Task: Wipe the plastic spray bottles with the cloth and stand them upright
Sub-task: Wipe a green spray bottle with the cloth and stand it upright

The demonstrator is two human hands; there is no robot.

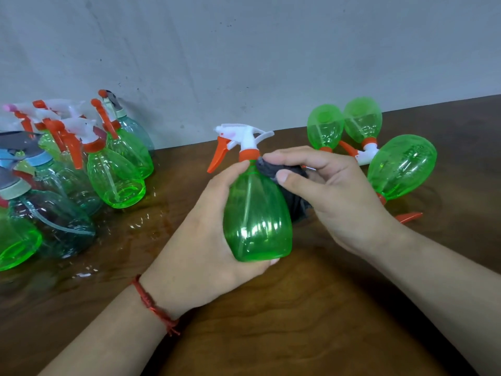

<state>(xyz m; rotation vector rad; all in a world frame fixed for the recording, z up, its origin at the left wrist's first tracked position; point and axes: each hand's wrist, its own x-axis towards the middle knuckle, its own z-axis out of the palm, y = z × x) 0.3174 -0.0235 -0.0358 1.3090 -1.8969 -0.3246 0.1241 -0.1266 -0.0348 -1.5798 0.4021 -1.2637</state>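
**Wiping shoulder of held green bottle, mid-table**

Gripping green spray bottle (257, 213) round its lower body with left grip (200, 240), fingers curled behind, thumb reaching up toward orange collar (249, 154). Holding it over middle of table (298, 321), head toward far edge, base toward near edge; cannot tell whether base touches the wood. Pinching dark cloth (273, 169) in right grip (333, 196), thumb and fingers closed on it, pressing it against bottle's right shoulder just under collar.

Handling, as judgement only:
- Looks empty, so light.
- Thin clear plastic, likely to flex under a hard squeeze but not fragile.
- Smooth and glossy, probably slippery if damp.
- Best taken round widest part of body, as now.
- Better not lifted by orange trigger (218, 154) or white spray head (244, 134), since either is likely to give or twist.
- Expecting cloth to bunch, being soft, so firm pinch needed.
- Expecting some tippiness from tall head over small base, so set down flat and let go slowly.

Noting standing bottles (116, 172), green and bluish, crowded upright along left edge up to far-left corner. Noting lying bottles (401, 169), three green ones on their sides toward far-right edge, judged not yet wiped.
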